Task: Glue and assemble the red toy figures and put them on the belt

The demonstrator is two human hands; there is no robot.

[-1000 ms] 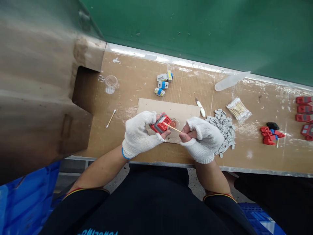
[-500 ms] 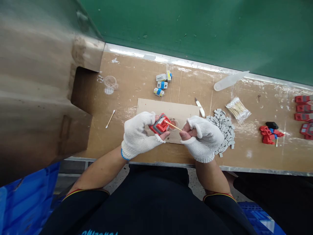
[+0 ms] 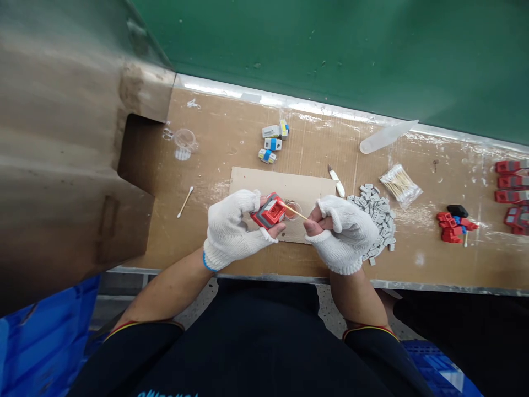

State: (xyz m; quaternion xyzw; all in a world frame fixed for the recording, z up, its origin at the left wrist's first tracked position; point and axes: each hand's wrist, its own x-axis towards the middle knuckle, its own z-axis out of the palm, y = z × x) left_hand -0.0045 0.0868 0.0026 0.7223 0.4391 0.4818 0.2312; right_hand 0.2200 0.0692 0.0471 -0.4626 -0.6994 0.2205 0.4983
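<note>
One loose cotton swab (image 3: 185, 202) lies toward the left of the cardboard-covered bench (image 3: 215, 143), with a clear plastic cup (image 3: 184, 140) beyond it on the far side. Next comes the gloved left hand (image 3: 231, 227), its bare fingertips grasping a red-and-gray toy-like part (image 3: 268, 210) above a flat cardboard sheet (image 3: 248, 179) in the middle. The part looks light and stiff, probably hard plastic, and fairly smooth; its broad outer sides seem the best place to hold, keeping fingers off the recessed red face, whose thin edges might be the most fragile. Farther off sit small gray-and-blue blocks (image 3: 273, 144). Just right of the part is a small clear dish (image 3: 300, 207), and over it slants a held cotton swab (image 3: 294, 211), its tip at the part's edge; whether it touches is hard to tell. The gloved right hand (image 3: 345, 227) pinches the swab's other end; that thin stick would likely flex or snap under a hard push. Beyond this hand lies a white-handled knife (image 3: 338, 182), then a pile of gray pieces (image 3: 378, 218), a bag of cotton swabs (image 3: 400, 186), a cluster of red pieces (image 3: 450, 229) and, at the right edge, more red-and-gray parts (image 3: 511, 182).
</note>
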